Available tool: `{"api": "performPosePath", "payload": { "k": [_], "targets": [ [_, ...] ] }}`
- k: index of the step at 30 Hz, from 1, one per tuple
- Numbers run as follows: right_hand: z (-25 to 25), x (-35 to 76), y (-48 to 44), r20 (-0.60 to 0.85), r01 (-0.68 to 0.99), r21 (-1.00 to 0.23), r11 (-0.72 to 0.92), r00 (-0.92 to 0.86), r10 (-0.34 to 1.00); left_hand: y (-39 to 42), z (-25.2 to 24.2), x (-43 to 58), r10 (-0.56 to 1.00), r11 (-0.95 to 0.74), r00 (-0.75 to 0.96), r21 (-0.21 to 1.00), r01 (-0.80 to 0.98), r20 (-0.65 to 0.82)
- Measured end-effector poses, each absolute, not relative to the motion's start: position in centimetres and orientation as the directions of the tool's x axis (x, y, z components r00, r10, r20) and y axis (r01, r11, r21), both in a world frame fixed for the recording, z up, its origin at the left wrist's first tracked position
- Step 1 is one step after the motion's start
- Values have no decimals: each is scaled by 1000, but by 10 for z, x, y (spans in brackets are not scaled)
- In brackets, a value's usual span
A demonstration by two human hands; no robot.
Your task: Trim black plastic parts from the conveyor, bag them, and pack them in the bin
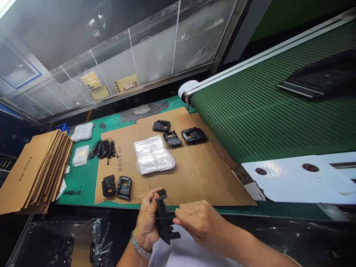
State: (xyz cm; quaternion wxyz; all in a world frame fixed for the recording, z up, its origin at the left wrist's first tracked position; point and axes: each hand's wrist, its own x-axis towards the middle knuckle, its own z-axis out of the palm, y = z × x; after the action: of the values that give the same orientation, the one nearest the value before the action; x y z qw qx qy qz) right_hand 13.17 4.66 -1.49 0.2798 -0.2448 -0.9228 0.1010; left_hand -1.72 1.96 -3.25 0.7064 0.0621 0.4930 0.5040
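My left hand (147, 218) is closed around a black plastic part (164, 218), held upright in front of the bench edge. My right hand (198, 222) pinches something thin against that part's side; I cannot make out what it is. On the cardboard sheet (200, 174) lie two black parts (116, 186) near the front left and three more black parts (178, 134) toward the back. A stack of clear plastic bags (152, 155) rests in the middle. A pile of black cable ties (103, 148) lies to the left.
A stack of flat cardboard pieces (36, 172) sits at the far left. Two small bag packs (82, 142) lie on the green bench. A green conveyor belt (264, 115) runs along the right, carrying a black item (319, 78). A white panel (300, 180) lies by the belt.
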Motion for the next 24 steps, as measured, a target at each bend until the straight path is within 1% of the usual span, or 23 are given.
{"api": "performPosePath", "payload": {
  "k": [3,6,8,10,11,13,16,19,20,21,22,24],
  "targets": [
    [-17,136,35,455,359,-314,879,-755,472,22,-35,-19,755,494,7,563,-663,-655],
    [-17,140,31,440,299,-367,881,-778,448,24,-35,-21,764,477,-10,575,-664,-645],
    [-16,140,35,456,313,-439,842,-730,509,25,-33,-21,790,437,-43,611,-660,-611],
    [-14,137,40,445,376,-526,763,-643,623,25,-32,-21,810,400,-83,650,-647,-581],
    [-13,135,43,425,407,-564,719,-603,675,26,-32,-20,814,389,-102,666,-636,-572],
    [-12,131,47,366,444,-616,650,-569,736,25,-31,-18,820,373,-134,696,-613,-557],
    [-14,127,49,294,476,-640,602,-572,765,24,-32,-17,838,346,-162,738,-580,-521],
    [-20,129,53,255,527,-634,566,-549,796,24,-34,-19,845,350,-160,753,-558,-511],
    [-23,130,55,242,553,-625,550,-533,811,24,-35,-20,846,368,-124,736,-568,-519],
    [-27,132,59,224,588,-612,530,-514,828,24,-35,-22,846,403,-50,697,-593,-531],
    [-32,133,64,199,628,-594,503,-491,848,25,-35,-24,838,458,65,635,-622,-541],
    [-45,136,77,124,718,-556,418,-426,896,24,-36,-27,783,591,325,474,-652,-530]
  ]
}}
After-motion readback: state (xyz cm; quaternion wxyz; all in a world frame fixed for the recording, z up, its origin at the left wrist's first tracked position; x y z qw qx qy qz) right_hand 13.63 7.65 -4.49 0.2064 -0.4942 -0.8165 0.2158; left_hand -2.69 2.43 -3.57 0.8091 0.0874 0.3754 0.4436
